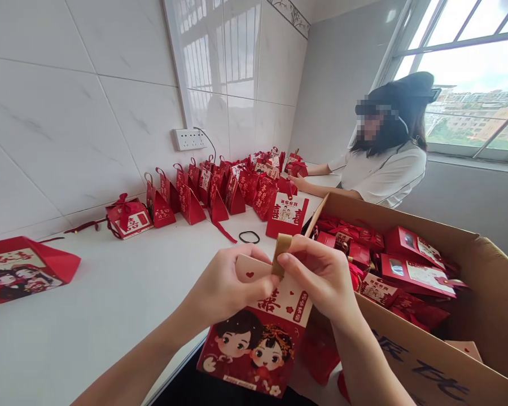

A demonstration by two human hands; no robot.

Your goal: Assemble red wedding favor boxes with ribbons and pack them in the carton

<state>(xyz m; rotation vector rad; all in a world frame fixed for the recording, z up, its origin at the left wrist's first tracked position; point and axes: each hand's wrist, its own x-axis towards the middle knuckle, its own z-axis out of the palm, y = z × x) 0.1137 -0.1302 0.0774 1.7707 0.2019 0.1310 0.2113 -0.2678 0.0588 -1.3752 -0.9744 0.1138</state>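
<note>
A red and cream wedding favor box (pixel 254 352) with two cartoon figures on its front is held upright in front of me, near the table's edge. My left hand (pixel 231 285) is closed on the box's upper left, thumb across the front near the ribbon. A loop of gold ribbon (pixel 282 248) stands up at the top of the box. Pinched between the thumb and fingertips of my right hand (pixel 324 273) is that ribbon. Part of the box's top is hidden behind my fingers.
Rows of red favor boxes (pixel 190 197) stand along the wall on the white table (pixel 110 316). A cardboard carton (pixel 415 344) full of boxes is at right. A black hair tie (pixel 249 237) lies mid-table. Across sits a person (pixel 385 163), hands by a red box.
</note>
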